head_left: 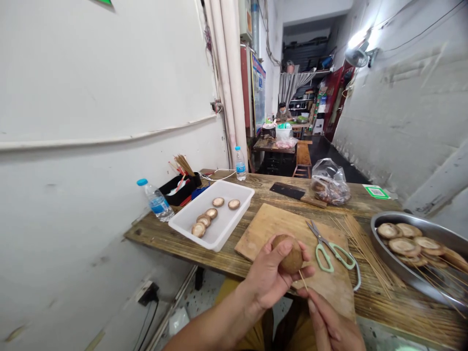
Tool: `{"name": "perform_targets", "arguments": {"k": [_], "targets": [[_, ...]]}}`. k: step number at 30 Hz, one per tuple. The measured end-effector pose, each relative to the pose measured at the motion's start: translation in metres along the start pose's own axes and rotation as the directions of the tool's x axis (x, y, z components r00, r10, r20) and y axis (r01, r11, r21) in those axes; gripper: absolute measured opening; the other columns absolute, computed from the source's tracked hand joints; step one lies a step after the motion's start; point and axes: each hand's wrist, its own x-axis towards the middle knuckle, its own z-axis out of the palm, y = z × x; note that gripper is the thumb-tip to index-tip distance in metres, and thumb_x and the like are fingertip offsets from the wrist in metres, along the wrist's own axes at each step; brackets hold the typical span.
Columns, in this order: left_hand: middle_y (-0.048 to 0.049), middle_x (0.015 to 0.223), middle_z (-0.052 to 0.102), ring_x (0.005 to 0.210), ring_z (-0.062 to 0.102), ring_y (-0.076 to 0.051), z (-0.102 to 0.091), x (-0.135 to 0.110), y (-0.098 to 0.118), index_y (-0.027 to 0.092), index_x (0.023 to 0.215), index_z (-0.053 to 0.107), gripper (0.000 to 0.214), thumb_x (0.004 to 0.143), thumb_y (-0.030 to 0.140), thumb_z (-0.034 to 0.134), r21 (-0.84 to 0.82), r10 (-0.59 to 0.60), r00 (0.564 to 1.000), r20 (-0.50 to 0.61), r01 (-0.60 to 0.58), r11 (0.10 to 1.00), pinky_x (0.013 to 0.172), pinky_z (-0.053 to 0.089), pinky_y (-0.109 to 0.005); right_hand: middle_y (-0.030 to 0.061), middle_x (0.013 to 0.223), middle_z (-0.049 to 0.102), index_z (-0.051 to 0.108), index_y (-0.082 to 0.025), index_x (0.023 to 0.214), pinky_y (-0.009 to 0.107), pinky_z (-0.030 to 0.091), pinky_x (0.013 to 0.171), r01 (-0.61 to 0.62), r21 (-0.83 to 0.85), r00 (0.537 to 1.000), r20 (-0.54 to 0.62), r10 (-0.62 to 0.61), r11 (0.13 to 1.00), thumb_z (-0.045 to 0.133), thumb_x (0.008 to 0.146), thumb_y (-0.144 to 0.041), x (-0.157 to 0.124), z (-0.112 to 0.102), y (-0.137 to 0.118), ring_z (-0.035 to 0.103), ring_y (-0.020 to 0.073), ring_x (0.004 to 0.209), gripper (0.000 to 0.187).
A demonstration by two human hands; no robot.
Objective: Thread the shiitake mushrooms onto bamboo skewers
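My left hand [268, 275] is wrapped round a brown mushroom cap [290, 254], its rounded top facing up. Between the thumb and fingers of my right hand [325, 314] is a thin wooden skewer [303, 279], whose upper end meets the mushroom's lower edge; how deep it goes is hidden. Both hands are over the near edge of a wooden cutting board [268, 226]. Scissors [331, 248] with pale green handles lie on the board, blades apart, just right of the mushroom. Loose skewers [365, 248] are spread to the right of the board.
A white tray [228, 230] holds several mushrooms at left. Skewered mushrooms fill a steel bowl [376, 229] at right. Behind the board lie a cleaver [287, 190] and a plastic bag [331, 183]. Water bottles [156, 201] stand near the wall. A person [283, 114] sits far back.
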Motion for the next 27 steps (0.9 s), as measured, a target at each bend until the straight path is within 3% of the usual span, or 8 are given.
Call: {"name": "perform_targets", "arguments": {"k": [7, 12, 17, 22, 27], "targets": [[-0.0062, 0.076, 0.063, 0.065, 0.064, -0.020, -0.005, 0.002, -0.007, 0.017, 0.085, 0.054, 0.025, 0.073, 0.036, 0.065, 0.042, -0.151, 0.989, -0.003, 0.151, 0.988, 0.042, 0.037, -0.018, 0.0096, 0.098, 0.072, 0.062, -0.017, 0.109, 0.030, 0.056, 0.080, -0.043, -0.058, 0.998, -0.041, 0.041, 0.997, 0.054, 0.083, -0.019, 0.000, 0.008, 0.006, 0.068, 0.0227, 0.089, 0.027], [-0.0090, 0.088, 0.064, 0.079, 0.063, -0.021, -0.017, 0.014, -0.003, 0.015, 0.089, 0.057, 0.030, 0.078, 0.043, 0.057, -0.144, -0.198, 0.980, 0.007, 0.197, 0.970, 0.058, 0.046, -0.026, 0.0077, 0.088, 0.073, 0.060, -0.016, 0.101, 0.020, 0.056, 0.066, -0.184, 0.082, 0.982, 0.060, 0.179, 0.980, 0.043, 0.089, -0.020, 0.017, 0.015, 0.004, 0.070, 0.0173, 0.080, 0.021], [-0.0142, 0.103, 0.062, 0.100, 0.058, -0.024, -0.032, 0.022, 0.017, 0.012, 0.097, 0.058, 0.038, 0.086, 0.044, 0.042, -0.267, -0.094, 0.995, -0.019, 0.086, 0.960, 0.084, 0.044, -0.036, 0.0091, 0.087, 0.073, 0.061, -0.016, 0.099, 0.024, 0.056, 0.068, -0.311, 0.079, 0.941, 0.165, 0.295, 0.947, 0.045, 0.089, -0.032, 0.017, 0.022, 0.012, 0.070, 0.0187, 0.077, 0.025], [-0.0115, 0.104, 0.061, 0.100, 0.057, -0.022, -0.041, 0.022, 0.031, 0.014, 0.101, 0.057, 0.041, 0.086, 0.048, 0.040, -0.241, -0.076, 0.995, -0.069, 0.057, 0.969, 0.088, 0.041, -0.037, 0.0101, 0.088, 0.073, 0.061, -0.015, 0.102, 0.024, 0.057, 0.063, -0.319, 0.043, 0.933, 0.190, 0.305, 0.947, 0.045, 0.089, -0.033, 0.005, 0.024, 0.026, 0.070, 0.0186, 0.073, 0.027], [-0.0094, 0.100, 0.061, 0.086, 0.060, -0.019, -0.059, 0.032, 0.018, 0.018, 0.107, 0.055, 0.041, 0.083, 0.050, 0.044, -0.176, -0.137, 0.982, -0.132, 0.112, 0.978, 0.085, 0.042, -0.037, 0.0113, 0.090, 0.073, 0.062, -0.015, 0.098, 0.021, 0.056, 0.057, -0.347, 0.049, 0.925, 0.179, 0.334, 0.936, 0.043, 0.090, -0.034, 0.001, 0.029, 0.035, 0.070, 0.0179, 0.071, 0.028]]}}
